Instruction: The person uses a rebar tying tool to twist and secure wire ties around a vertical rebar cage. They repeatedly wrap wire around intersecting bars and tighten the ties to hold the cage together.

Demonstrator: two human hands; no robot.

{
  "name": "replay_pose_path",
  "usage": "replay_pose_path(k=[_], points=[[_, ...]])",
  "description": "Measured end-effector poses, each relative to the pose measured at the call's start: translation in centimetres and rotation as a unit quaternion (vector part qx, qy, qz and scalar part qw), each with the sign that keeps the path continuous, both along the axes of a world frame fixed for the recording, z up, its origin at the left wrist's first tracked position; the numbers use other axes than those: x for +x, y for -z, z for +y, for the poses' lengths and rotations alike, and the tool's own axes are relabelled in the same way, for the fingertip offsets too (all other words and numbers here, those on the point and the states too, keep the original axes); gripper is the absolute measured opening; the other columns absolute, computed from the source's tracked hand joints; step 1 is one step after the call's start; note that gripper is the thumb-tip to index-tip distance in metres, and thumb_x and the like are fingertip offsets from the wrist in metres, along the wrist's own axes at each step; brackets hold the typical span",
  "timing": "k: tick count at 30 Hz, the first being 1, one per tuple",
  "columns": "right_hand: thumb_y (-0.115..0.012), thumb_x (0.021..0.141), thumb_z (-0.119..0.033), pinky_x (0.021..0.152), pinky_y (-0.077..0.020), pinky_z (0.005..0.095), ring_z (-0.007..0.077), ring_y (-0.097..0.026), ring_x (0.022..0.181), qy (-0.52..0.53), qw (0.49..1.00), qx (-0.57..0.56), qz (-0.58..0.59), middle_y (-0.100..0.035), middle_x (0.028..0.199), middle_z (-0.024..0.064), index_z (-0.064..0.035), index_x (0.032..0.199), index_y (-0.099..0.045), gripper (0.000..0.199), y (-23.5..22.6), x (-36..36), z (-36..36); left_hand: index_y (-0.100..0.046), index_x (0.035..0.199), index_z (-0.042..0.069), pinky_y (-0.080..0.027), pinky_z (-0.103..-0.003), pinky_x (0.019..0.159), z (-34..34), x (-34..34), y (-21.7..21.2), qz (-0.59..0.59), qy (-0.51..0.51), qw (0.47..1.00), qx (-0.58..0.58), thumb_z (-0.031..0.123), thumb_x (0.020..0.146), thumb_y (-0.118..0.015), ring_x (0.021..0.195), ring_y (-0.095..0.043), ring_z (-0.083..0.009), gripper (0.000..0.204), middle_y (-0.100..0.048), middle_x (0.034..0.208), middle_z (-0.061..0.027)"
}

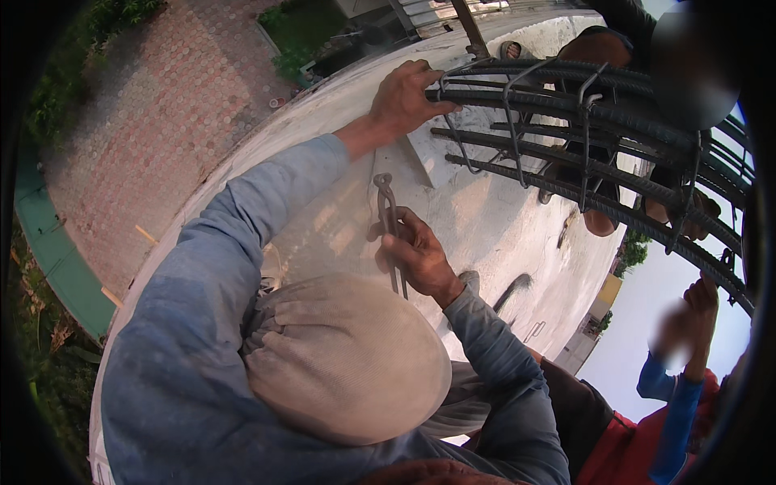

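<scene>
A long cage of ribbed steel reinforcing bars (525,100), tied round with bent square stirrups, stretches from the middle top to the right. My left hand (402,99) is closed over its near end, fingers on the upper bar and a stirrup corner. Lower down, my right hand (416,255) grips a pair of rusty pincers (387,198) by the handles. The jaws point up and away from me, apart from the cage. My bent knee (347,356), in beige cloth, lies just below the right hand.
Pale concrete (469,218) curves under the cage, its edge dropping to brick-patterned paving (162,121) on the left. Another person's sandalled foot (511,50) stands beyond the cage. At right, a person in red and blue (679,420) raises a hand (702,303) to the bars.
</scene>
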State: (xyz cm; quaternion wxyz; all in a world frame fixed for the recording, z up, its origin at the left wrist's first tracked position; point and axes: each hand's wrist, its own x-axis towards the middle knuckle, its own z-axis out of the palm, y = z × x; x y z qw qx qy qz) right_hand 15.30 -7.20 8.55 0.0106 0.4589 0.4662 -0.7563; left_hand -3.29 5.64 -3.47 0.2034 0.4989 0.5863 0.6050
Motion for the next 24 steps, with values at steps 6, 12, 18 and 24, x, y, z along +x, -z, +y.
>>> replay_pose_path(k=[6,12,18,24], points=[[-0.054,0.100,-0.002,0.063,-0.0589,0.0332,0.0176,-0.067,0.069,-0.112,0.961,0.121,-0.223,-0.069,0.099,0.0153,-0.0015,0.162,-0.024,0.068,-12.7,-4.7,6.3,-0.075,0.119,0.001,-0.055,-0.038,0.090,0.2,0.2,2.4,-0.123,0.033,0.992,0.014,0.043,0.090,-0.079,0.104,-0.067,-0.0262,0.051,-0.071,0.111,-0.0125],[-0.054,0.102,-0.008,0.063,-0.0594,0.0353,0.0184,-0.069,0.068,-0.297,0.787,0.441,-0.315,-0.071,0.092,0.0140,-0.0083,0.161,-0.034,0.062,-15.3,-12.5,14.4,-0.070,0.131,0.006,-0.049,-0.035,0.104,1.3,0.4,4.2,-0.337,0.153,0.928,0.038,0.037,0.099,-0.071,0.116,-0.064,-0.0208,0.045,-0.068,0.127,-0.0083],[-0.058,0.102,-0.013,0.073,-0.0610,0.0383,0.0233,-0.075,0.082,-0.472,0.550,0.644,-0.245,-0.074,0.103,0.0177,-0.0116,0.155,-0.046,0.054,-13.7,-15.2,17.9,-0.062,0.142,0.007,-0.047,-0.039,0.110,0.7,-0.4,4.4,-0.198,0.176,0.964,0.033,0.054,0.087,-0.080,0.120,-0.064,-0.0278,0.075,-0.066,0.131,-0.0094],[-0.063,0.093,-0.005,0.067,-0.0630,0.0406,0.0243,-0.076,0.067,-0.556,0.395,0.725,-0.093,-0.074,0.077,0.0128,-0.0056,0.142,-0.058,0.049,-12.7,-17.7,20.8,-0.067,0.134,0.007,-0.047,-0.046,0.105,0.7,1.2,3.9,0.021,0.078,0.992,-0.102,0.068,0.084,-0.073,0.126,-0.060,-0.0327,0.080,-0.067,0.131,-0.0145]])
